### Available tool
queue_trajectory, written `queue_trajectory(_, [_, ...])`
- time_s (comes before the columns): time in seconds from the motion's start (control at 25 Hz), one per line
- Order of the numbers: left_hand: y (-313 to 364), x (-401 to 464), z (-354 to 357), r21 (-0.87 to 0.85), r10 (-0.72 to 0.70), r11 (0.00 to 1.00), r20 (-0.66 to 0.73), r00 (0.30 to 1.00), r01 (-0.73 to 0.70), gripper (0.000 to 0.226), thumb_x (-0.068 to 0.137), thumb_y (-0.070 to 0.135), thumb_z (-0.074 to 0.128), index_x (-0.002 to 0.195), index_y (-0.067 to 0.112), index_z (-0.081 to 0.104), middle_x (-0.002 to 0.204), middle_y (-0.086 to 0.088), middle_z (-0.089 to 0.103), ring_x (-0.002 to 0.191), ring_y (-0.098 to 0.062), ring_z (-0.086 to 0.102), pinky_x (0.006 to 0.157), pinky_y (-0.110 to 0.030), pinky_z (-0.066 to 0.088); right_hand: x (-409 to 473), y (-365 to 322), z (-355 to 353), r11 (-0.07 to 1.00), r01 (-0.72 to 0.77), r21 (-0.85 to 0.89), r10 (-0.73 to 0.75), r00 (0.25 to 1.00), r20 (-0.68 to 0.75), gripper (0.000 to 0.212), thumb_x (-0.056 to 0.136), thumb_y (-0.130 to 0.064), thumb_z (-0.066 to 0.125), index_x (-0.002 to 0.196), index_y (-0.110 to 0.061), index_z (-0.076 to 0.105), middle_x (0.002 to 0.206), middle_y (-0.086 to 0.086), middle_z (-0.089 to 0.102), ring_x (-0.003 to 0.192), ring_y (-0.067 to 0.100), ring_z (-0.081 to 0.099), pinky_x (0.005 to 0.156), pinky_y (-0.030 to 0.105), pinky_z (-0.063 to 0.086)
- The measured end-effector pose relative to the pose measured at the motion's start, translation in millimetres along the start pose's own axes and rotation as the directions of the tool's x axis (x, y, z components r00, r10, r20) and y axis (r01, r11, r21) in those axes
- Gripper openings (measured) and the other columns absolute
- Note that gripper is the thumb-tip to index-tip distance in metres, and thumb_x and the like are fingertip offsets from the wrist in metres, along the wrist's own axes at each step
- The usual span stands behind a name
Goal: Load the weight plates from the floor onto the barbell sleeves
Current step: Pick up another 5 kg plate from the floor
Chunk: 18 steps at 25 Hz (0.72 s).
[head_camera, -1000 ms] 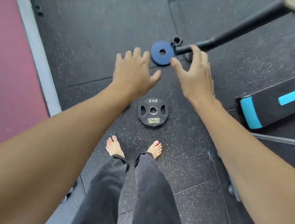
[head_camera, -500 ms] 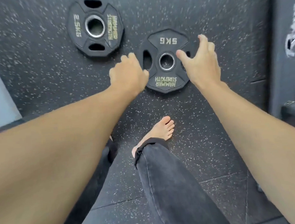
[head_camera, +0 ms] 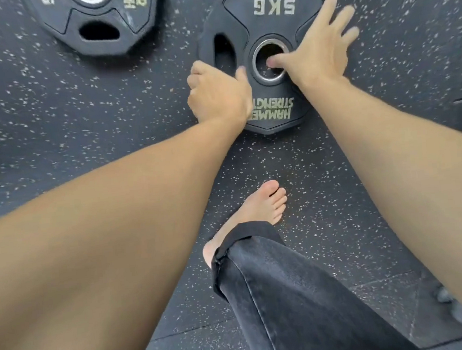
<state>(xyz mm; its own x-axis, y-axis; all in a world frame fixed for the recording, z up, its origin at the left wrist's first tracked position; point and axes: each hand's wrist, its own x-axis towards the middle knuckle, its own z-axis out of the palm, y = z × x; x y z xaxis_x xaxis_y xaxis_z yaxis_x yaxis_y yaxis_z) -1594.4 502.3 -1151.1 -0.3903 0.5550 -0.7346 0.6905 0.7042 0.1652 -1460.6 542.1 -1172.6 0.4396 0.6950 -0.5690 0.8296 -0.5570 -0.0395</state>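
The 5 kg plate is lying flat on the speckled rubber floor, with its label "5KG" at the far side and the words "HAMMER STRENGTH" at the near side, upside down for the person. Both hands are lying on it.

The left hand is resting at the left edge of the plate, just beside the oval grip slot. Its fingers are curled down over the rim, and its thumb is lying on the top face. How deep the fingers are going under the edge, I cannot tell.

The right hand is lying on the right half of the plate with the fingers straight and spread apart. Its thumb is reaching into the steel-ringed centre hole.

A second plate is lying flat on the floor to the far left, near the first one but apart from it, partly cut by the picture edge.

One bare foot in a dark trouser leg is standing on the floor in front of the 5 kg plate.
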Motion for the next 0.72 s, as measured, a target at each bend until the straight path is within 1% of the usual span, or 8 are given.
queue_trajectory(0.08, [6, 2, 3, -0.111, -0.063, 0.992, -0.015, 0.998, 0.061, 0.063, 0.100, 0.053, 0.049, 0.139, 0.007, 0.034, 0.138, -0.013, 0.048, 0.116, -0.031, 0.057, 0.081, -0.036, 0.038, 6, -2, -3, 1.000, 0.001, -0.029, -0.002, 1.000, -0.015, 0.125, 0.065, -0.046, 0.091, 0.158, -0.016, 0.013, 0.161, 0.015, 0.016, 0.141, 0.038, 0.027, 0.095, 0.043, 0.047])
queue_trajectory(0.16, [11, 1, 0, -0.210, -0.144, 0.968, 0.000, 0.990, 0.141, 0.058, 0.101, 0.049, 0.050, 0.141, 0.011, 0.032, 0.139, -0.012, 0.045, 0.115, -0.031, 0.057, 0.078, -0.034, 0.033, 10, -1, -10, 0.998, 0.004, -0.059, -0.005, 1.000, -0.025, 0.113, 0.065, -0.046, 0.090, 0.151, -0.011, 0.026, 0.156, 0.014, 0.025, 0.136, 0.039, 0.035, 0.090, 0.037, 0.046])
queue_trajectory(0.28, [7, 1, -5, -0.267, -0.185, 0.946, 0.029, 0.982, 0.186, 0.056, 0.104, 0.041, 0.047, 0.150, 0.017, 0.026, 0.146, -0.013, 0.038, 0.116, -0.035, 0.056, 0.079, -0.035, 0.033, 0, 4, -13, 0.997, -0.066, -0.039, 0.066, 0.998, -0.012, 0.105, 0.064, -0.047, 0.090, 0.143, -0.008, 0.033, 0.150, 0.015, 0.030, 0.131, 0.040, 0.040, 0.090, 0.038, 0.048])
queue_trajectory(0.36, [5, 1, -5, -0.297, -0.215, 0.929, 0.043, 0.976, 0.218, 0.054, 0.105, 0.036, 0.045, 0.152, 0.020, 0.025, 0.150, -0.014, 0.032, 0.116, -0.036, 0.055, 0.080, -0.037, 0.034, -14, 9, -11, 0.993, -0.113, -0.042, 0.112, 0.994, -0.020, 0.101, 0.063, -0.048, 0.090, 0.138, -0.008, 0.036, 0.146, 0.016, 0.034, 0.127, 0.041, 0.044, 0.084, 0.037, 0.048])
queue_trajectory(0.44, [1, -4, -2, -0.360, -0.265, 0.894, 0.058, 0.963, 0.267, 0.048, 0.105, 0.032, 0.045, 0.148, 0.019, 0.028, 0.148, -0.015, 0.033, 0.115, -0.034, 0.054, 0.083, -0.039, 0.035, -31, 16, -10, 0.989, -0.142, -0.040, 0.141, 0.990, -0.027, 0.099, 0.062, -0.048, 0.091, 0.135, -0.008, 0.038, 0.143, 0.015, 0.036, 0.124, 0.040, 0.045, 0.076, 0.035, 0.044])
queue_trajectory(0.52, [-9, -15, -2, -0.417, -0.243, 0.874, 0.069, 0.968, 0.249, 0.045, 0.104, 0.031, 0.047, 0.143, 0.014, 0.033, 0.140, -0.014, 0.045, 0.109, -0.030, 0.055, 0.087, -0.038, 0.039, -46, 23, -14, 0.989, -0.140, -0.044, 0.138, 0.989, -0.044, 0.099, 0.061, -0.048, 0.091, 0.135, -0.010, 0.038, 0.142, 0.015, 0.037, 0.123, 0.040, 0.045, 0.073, 0.034, 0.040])
queue_trajectory(0.64, [-26, -46, -17, -0.443, -0.114, 0.887, 0.070, 0.991, 0.133, 0.056, 0.092, 0.043, 0.065, 0.134, 0.014, 0.040, 0.128, -0.004, 0.056, 0.112, -0.025, 0.056, 0.094, -0.036, 0.044, -68, 36, -35, 0.988, -0.157, -0.001, 0.157, 0.986, -0.049, 0.098, 0.060, -0.049, 0.091, 0.134, -0.010, 0.040, 0.142, 0.014, 0.039, 0.124, 0.040, 0.047, 0.076, 0.035, 0.042])
queue_trajectory(0.72, [-16, -65, -45, -0.379, -0.007, 0.925, -0.010, 1.000, 0.002, 0.047, 0.087, 0.050, 0.071, 0.117, 0.020, 0.050, 0.116, 0.004, 0.058, 0.107, -0.018, 0.054, 0.088, -0.026, 0.037, -84, 42, -57, 0.976, -0.195, 0.098, 0.196, 0.981, -0.001, 0.098, 0.060, -0.050, 0.090, 0.134, -0.009, 0.041, 0.141, 0.014, 0.042, 0.125, 0.039, 0.049, 0.079, 0.038, 0.044])
